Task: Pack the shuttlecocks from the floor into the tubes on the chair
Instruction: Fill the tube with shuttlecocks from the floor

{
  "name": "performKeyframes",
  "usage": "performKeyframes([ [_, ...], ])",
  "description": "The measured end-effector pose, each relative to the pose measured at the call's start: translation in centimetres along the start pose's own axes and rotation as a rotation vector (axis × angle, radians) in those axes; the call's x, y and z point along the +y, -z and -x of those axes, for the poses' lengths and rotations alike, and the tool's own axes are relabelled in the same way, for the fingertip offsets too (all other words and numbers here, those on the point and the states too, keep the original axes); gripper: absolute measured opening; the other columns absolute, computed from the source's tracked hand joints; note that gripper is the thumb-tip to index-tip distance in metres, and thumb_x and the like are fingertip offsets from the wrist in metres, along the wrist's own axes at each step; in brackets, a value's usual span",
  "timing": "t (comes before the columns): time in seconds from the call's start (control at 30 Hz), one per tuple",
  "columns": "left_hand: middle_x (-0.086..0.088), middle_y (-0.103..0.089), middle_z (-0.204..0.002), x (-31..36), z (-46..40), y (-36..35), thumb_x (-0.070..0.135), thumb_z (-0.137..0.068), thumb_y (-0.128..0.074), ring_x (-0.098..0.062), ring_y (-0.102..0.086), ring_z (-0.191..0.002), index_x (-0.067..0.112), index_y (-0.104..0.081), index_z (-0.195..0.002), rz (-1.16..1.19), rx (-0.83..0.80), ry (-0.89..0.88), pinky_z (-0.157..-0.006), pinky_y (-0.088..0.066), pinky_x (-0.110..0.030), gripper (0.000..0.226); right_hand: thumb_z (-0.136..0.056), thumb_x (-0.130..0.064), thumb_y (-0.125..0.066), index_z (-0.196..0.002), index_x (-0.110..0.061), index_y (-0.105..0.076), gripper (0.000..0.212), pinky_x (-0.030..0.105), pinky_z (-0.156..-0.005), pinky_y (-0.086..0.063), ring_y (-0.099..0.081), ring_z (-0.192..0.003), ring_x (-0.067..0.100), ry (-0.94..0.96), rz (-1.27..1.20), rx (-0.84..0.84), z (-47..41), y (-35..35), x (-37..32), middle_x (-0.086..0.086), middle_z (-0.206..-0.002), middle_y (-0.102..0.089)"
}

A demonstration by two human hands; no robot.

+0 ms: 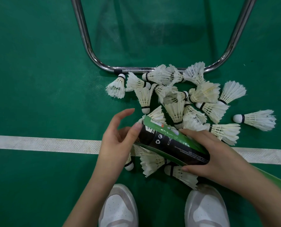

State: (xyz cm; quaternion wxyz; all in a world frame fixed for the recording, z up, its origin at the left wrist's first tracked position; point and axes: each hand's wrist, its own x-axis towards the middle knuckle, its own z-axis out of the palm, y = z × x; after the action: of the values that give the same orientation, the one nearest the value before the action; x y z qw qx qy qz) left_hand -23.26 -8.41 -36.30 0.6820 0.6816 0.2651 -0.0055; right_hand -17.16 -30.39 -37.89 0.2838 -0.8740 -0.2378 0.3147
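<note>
A black and green shuttlecock tube (172, 143) lies slanted over the pile, its open end pointing up and left. My right hand (218, 158) grips the tube around its middle. My left hand (118, 136) sits at the open end, thumb pressed on the rim, fingers spread and holding nothing else. Several white feather shuttlecocks (177, 94) lie scattered on the green floor beyond the tube. A few more shuttlecocks (153, 163) lie under the tube, near my feet. A single shuttlecock (256, 119) rests apart at the right.
The chrome chair leg frame (87, 43) curves along the floor behind the pile. A white court line (43, 143) crosses the green mat. My two white shoes (120, 208) stand at the bottom edge.
</note>
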Motion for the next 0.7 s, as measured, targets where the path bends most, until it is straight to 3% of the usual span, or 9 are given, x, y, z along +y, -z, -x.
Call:
performKeyframes([
  [0.1, -0.004, -0.072, -0.074, 0.2, 0.0, -0.1, 0.038, -0.061, -0.070, -0.008, -0.063, -0.068, 0.038, -0.051, -0.116, -0.052, -0.038, 0.010, -0.065, -0.048, -0.012, 0.057, -0.062, -0.053, -0.074, -0.108, -0.078, -0.015, 0.079, 0.028, -0.085, -0.047, -0.043, -0.103, -0.008, 0.003, -0.009, 0.004, 0.1, 0.1, 0.1, -0.038, -0.112, -0.031],
  [0.23, 0.003, -0.074, -0.074, 0.0, -0.2, -0.2, 0.014, -0.069, -0.078, -0.005, -0.064, -0.066, 0.041, -0.047, -0.119, -0.107, -0.079, 0.012, -0.065, -0.047, -0.011, 0.064, -0.062, -0.053, -0.074, -0.108, -0.077, -0.015, 0.079, 0.027, -0.084, -0.047, -0.041, -0.104, -0.010, 0.001, -0.007, -0.005, 0.2, 0.2, 0.0, -0.039, -0.112, -0.031],
  [0.4, -0.007, -0.075, -0.083, 0.0, -0.4, 0.3, 0.004, -0.077, -0.068, -0.016, -0.071, -0.080, 0.042, -0.043, -0.124, 0.000, -0.219, 0.064, -0.074, -0.053, -0.021, 0.065, -0.061, -0.052, -0.075, -0.112, -0.075, -0.018, 0.079, 0.029, -0.085, -0.047, -0.043, -0.104, -0.007, 0.013, -0.008, -0.007, 0.5, 0.3, -0.2, -0.038, -0.113, -0.032],
  [0.57, -0.017, -0.073, -0.087, 0.2, -0.6, 1.0, 0.011, -0.075, -0.062, -0.021, -0.069, -0.086, 0.041, -0.037, -0.130, 0.056, -0.327, 0.090, -0.075, -0.051, -0.018, 0.068, -0.061, -0.052, -0.076, -0.115, -0.072, -0.021, 0.080, 0.032, -0.086, -0.048, -0.047, -0.103, -0.001, 0.019, -0.006, -0.004, 0.5, 0.4, -0.3, -0.036, -0.113, -0.035],
  [0.7, -0.025, -0.070, -0.095, -0.2, -0.5, 1.0, 0.012, -0.086, -0.062, -0.027, -0.069, -0.095, 0.044, -0.037, -0.131, 0.052, -0.413, 0.082, -0.083, -0.052, -0.023, 0.060, -0.059, -0.055, -0.074, -0.118, -0.070, -0.021, 0.081, 0.030, -0.084, -0.049, -0.047, -0.103, -0.003, 0.009, 0.000, -0.004, 0.7, 0.5, -0.1, -0.036, -0.113, -0.035],
])
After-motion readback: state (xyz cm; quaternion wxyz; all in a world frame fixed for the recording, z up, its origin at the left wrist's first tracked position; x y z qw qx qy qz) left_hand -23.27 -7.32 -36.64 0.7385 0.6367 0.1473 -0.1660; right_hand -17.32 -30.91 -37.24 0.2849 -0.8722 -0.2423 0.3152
